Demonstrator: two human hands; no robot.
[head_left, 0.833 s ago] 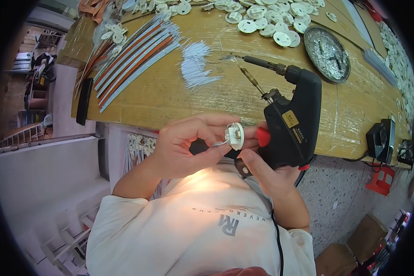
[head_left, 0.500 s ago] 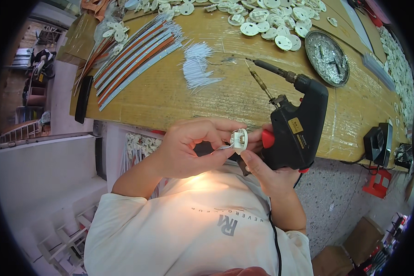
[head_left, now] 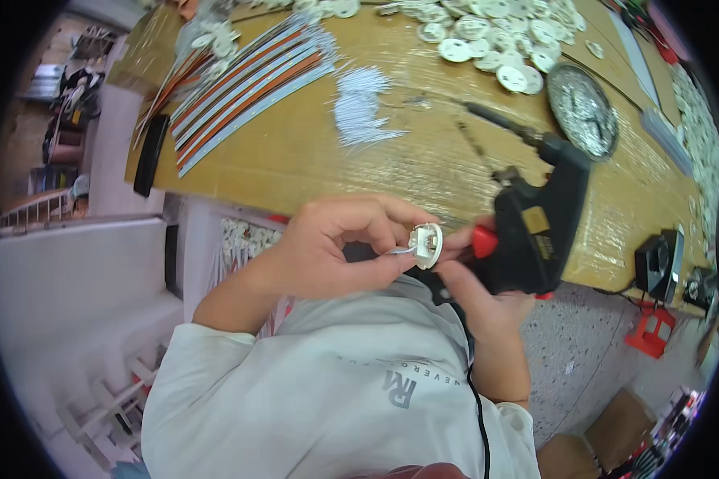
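In front of my chest, my left hand (head_left: 327, 246) pinches a small round white plastic fitting (head_left: 429, 244) with metal contacts, along with thin white wire running into its side. My right hand (head_left: 487, 302) is wrapped round the handle of a black soldering gun (head_left: 539, 227) with a red trigger. The gun's long tip and a thin feed tube point away over the table, apart from the fitting. The right thumb and a finger reach close to the fitting's rim; whether they touch it I cannot tell.
Cut white wires (head_left: 362, 108) lie on the brown table (head_left: 287, 172), beside orange and white strips (head_left: 252, 92). Many round white fittings (head_left: 507, 40) are heaped at the far side. A round metal dish (head_left: 583, 112) stands right. A black cord (head_left: 481, 415) hangs over my shirt.
The bright glow on my shirt has gone out. The table has shifted slightly in view, and hands, fitting and soldering gun now sit a little further right. Both grips are unchanged.
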